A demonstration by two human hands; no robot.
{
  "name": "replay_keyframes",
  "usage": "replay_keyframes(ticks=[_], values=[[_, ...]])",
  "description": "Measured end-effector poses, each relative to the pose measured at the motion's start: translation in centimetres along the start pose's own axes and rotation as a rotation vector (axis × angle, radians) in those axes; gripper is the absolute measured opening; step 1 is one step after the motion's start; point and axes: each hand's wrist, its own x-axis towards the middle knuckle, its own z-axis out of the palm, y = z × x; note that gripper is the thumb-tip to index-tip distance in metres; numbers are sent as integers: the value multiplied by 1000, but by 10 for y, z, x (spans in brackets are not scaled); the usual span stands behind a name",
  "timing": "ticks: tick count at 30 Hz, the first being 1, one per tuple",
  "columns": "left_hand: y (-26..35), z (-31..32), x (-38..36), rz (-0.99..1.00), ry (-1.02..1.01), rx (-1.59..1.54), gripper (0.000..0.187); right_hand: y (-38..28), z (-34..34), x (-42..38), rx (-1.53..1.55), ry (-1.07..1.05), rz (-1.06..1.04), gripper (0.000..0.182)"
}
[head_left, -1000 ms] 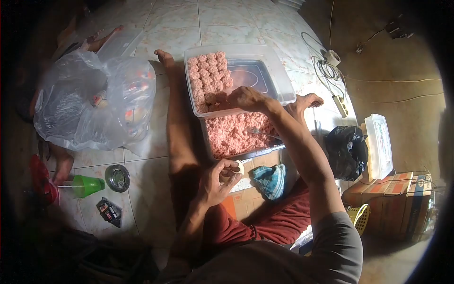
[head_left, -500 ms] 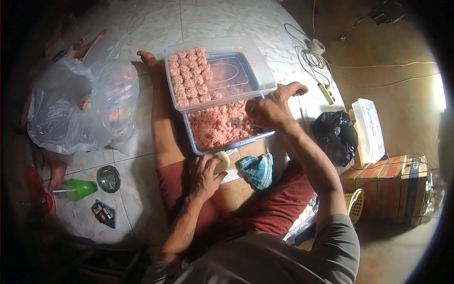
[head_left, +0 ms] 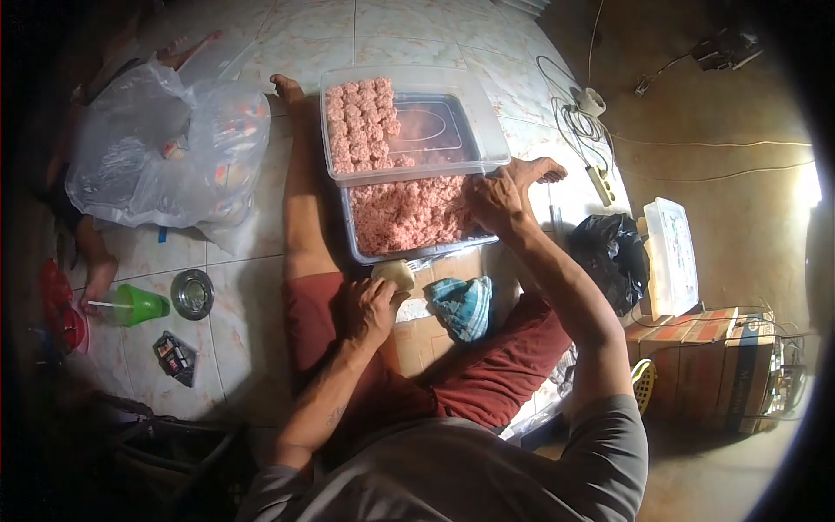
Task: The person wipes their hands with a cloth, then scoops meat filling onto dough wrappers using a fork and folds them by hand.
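Observation:
My left hand [head_left: 374, 309] holds a pale, round dough wrapper [head_left: 394, 276] over my lap, fingers closed on its edge. At the right side of a blue-rimmed tub [head_left: 383, 258] of pink minced filling [head_left: 409, 213], my right hand [head_left: 497, 202] is closed round a fork, which is hard to make out now. Across the tub's far part sits a clear plastic container [head_left: 487, 113] with rows of shaped pink portions [head_left: 358, 122] on its left side. Just beyond the wrapper, metal fork-like tines [head_left: 416, 264] show at the tub's near edge.
A blue checked cloth [head_left: 463, 306] lies on cardboard [head_left: 422, 348] between my legs. Leftward are a large plastic bag [head_left: 165, 157], a green cup [head_left: 142, 304] and a glass ashtray [head_left: 192, 294]. A black bag [head_left: 609, 261], cardboard boxes [head_left: 696, 365] and a power strip [head_left: 600, 184] are rightward.
The fork tines seen over the filling earlier no longer show clearly. My right hand has shifted slightly at the tub's right side; the wrapper stays in my left hand. The view has shifted a little.

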Motion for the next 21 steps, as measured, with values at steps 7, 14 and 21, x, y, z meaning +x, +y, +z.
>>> replay_keyframes(ticks=[7, 14, 21], values=[[0, -13, 16, -98, -32, -309, 16, -6, 24, -5, -98, -50, -245, 16], [-15, -14, 17, -214, -92, -470, 19, 4, 44, 12, 48, -342, 98, 21], [-14, -19, 21, -314, -54, -871, 21, 7, 44, 9, 114, -473, -36, 28]])
